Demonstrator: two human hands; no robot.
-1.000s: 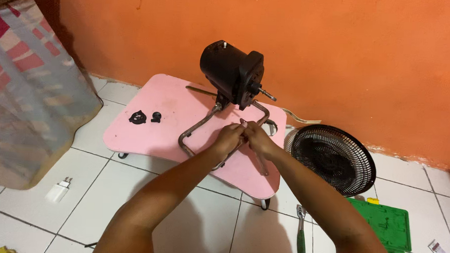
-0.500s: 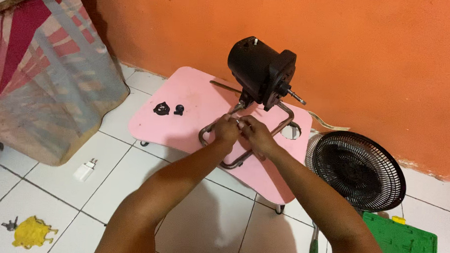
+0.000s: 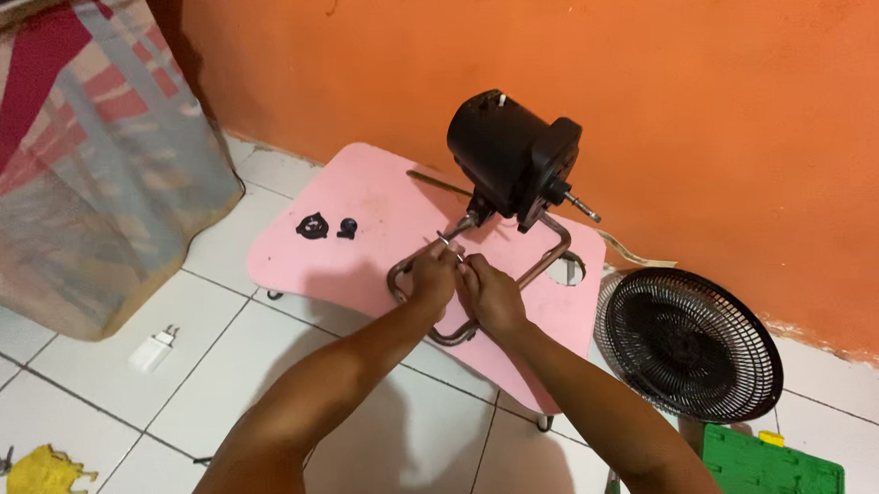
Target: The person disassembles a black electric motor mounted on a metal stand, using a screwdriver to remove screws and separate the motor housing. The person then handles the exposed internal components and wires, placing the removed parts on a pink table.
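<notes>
Head view. The left hand (image 3: 433,276) and right hand (image 3: 490,293) meet, knuckles up and fingers curled, over the bent metal tube stand (image 3: 546,263) of one black fan motor (image 3: 509,162); the fingertips pinch at a small fitting that is too small to identify, and the hands hide the stretch of tube beneath them, so how firmly either one grips cannot be told. The stand lies on one pink low table (image 3: 362,237), directly under the hands, with the motor just beyond them, its bare shaft pointing to the right. Left of the left hand, on the table, lie two small black parts (image 3: 324,226), shapes hard to resolve. Right of the right hand, on the tiled floor, stands one black fan grille (image 3: 689,345); nearer than it, one green tool case (image 3: 772,478) is cut off by the lower edge. Well left of the left hand lie one white plug adapter (image 3: 153,349) and a yellow object (image 3: 47,469) of unclear kind.
</notes>
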